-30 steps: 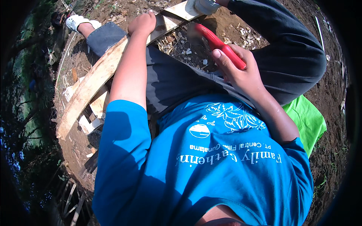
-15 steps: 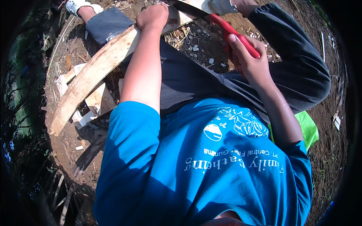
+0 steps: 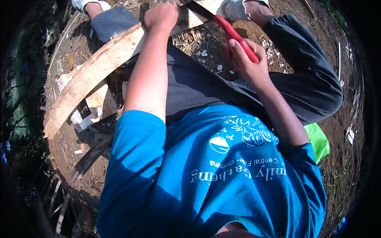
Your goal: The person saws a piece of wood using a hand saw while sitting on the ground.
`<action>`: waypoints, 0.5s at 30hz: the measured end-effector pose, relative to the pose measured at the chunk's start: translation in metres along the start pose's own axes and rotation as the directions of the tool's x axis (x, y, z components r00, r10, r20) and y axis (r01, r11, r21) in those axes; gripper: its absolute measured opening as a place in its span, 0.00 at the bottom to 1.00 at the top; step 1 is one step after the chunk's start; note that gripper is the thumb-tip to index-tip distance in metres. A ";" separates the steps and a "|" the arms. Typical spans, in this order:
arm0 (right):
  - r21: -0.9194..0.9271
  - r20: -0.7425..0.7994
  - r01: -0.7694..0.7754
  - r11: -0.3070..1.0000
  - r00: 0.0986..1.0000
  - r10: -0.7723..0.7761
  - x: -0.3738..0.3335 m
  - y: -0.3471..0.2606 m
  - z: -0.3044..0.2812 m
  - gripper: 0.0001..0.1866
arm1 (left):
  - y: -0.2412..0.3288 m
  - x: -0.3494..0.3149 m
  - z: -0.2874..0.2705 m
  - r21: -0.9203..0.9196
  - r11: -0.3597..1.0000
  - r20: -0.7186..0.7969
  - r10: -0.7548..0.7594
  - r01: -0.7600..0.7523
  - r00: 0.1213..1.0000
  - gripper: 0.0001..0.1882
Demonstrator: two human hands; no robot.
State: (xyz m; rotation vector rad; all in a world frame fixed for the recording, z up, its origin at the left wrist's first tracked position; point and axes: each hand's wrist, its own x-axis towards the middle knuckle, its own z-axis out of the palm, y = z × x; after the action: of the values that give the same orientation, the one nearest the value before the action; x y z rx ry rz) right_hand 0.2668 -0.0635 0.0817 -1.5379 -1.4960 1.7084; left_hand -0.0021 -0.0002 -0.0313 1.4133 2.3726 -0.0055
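A long, pale wooden plank [image 3: 95, 67] with a rough edge runs from the lower left up to the top middle, over my legs. My left hand [image 3: 162, 16] is closed on its upper part, fingers curled over the far edge. In my right hand [image 3: 250, 65] is a handsaw [image 3: 234, 33] with a red handle, the fingers wrapped round the grip and the thumb along its upper side. Its dark blade points up and left across the plank, just right of my left hand. The blade's tip is cut off by the picture's top edge.
Wood offcuts [image 3: 99, 101] lie under the plank at left, near a dark weathered piece of wood [image 3: 89, 158]. Wood chips [image 3: 204, 52] litter the soil between my bent legs [image 3: 313, 71]. Something bright green [image 3: 317, 141] is by my right side.
My right hand and the saw have shifted to the left, with the handle now closer to the plank. My left hand keeps its hold in nearly the same place.
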 end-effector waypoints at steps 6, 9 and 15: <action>0.113 0.040 -0.070 0.991 0.997 0.065 -0.080 -0.020 -0.063 0.19 | 0.016 -0.021 -0.023 0.049 0.998 0.025 0.026 -0.028 0.999 0.25; 0.094 0.044 -0.059 0.994 0.998 0.055 -0.046 -0.011 -0.054 0.21 | 0.013 -0.015 -0.003 0.202 0.976 0.055 0.069 -0.079 0.996 0.30; 0.093 0.039 -0.071 0.993 0.997 0.068 0.117 -0.014 0.024 0.14 | 0.015 -0.013 -0.001 0.211 0.974 -0.006 0.085 -0.081 0.996 0.28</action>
State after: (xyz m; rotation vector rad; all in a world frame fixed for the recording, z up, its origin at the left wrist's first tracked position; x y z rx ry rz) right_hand 0.2035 0.0281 0.0354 -1.5349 -1.3732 1.8275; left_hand 0.0155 -0.0031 -0.0233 1.6129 2.3802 -0.2321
